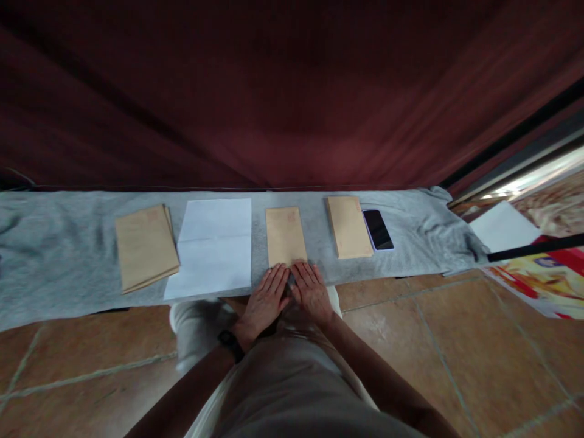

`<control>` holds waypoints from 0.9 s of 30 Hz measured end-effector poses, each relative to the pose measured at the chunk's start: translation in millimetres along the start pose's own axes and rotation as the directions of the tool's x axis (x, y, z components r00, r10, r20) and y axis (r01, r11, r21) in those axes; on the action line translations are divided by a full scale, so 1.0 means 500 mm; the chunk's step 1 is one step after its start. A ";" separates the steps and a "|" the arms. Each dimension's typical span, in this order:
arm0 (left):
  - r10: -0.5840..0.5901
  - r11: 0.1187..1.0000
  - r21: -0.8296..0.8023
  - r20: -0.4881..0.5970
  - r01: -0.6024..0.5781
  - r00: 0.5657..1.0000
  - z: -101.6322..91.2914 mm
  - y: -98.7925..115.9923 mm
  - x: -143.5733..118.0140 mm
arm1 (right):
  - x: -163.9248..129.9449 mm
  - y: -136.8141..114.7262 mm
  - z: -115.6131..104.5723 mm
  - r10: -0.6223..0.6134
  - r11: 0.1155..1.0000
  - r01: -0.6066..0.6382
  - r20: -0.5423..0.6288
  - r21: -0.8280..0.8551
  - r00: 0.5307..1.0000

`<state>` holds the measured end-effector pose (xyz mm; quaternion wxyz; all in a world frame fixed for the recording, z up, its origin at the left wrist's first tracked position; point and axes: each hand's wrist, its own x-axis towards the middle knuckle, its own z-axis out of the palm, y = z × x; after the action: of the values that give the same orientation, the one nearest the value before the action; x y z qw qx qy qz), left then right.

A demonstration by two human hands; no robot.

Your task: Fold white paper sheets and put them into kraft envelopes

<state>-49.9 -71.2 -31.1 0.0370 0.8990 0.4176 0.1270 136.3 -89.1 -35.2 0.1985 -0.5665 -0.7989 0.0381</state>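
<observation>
A brown paper envelope [286, 234] lies in front of me on a narrow, grey cloth-covered surface, with a small reddish print near its far right corner. My left hand [268, 297] rests with straight fingers on the envelope's near left end. On the near right end lies my right hand [311, 292], palm down and fingers stretched out. Both hands are side by side, covering the near edge. To the left is a white sheet of paper [215, 246] with a crease across it, and to the right a neat stack of brown envelopes [350, 227].
Further left sit several overlapping brown envelopes [146, 248]. A phone [378, 230] with a dark screen lies beside the right stack. Grey cloth [420, 231] covers the surface, and a dark red curtain [292, 121] hangs behind. At far right is a colourful printed box [542, 277].
</observation>
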 end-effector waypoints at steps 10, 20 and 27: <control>-0.026 0.999 0.032 -0.014 0.027 1.000 0.000 0.001 -0.006 | -0.005 0.011 0.002 -0.020 1.000 0.019 0.015 0.003 1.000; -0.140 0.990 -0.001 -0.064 0.141 0.988 0.007 0.014 -0.019 | -0.019 0.038 -0.012 0.021 1.000 -0.021 0.012 -0.008 1.000; -0.167 0.985 0.047 -0.029 0.168 0.986 0.007 0.016 -0.015 | -0.007 -0.004 -0.002 -0.045 0.999 0.045 0.009 0.028 0.999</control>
<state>-47.4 -81.9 -34.4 0.0202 0.8597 0.4951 0.1242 135.6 -93.0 -34.7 0.2035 -0.5454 -0.8117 0.0474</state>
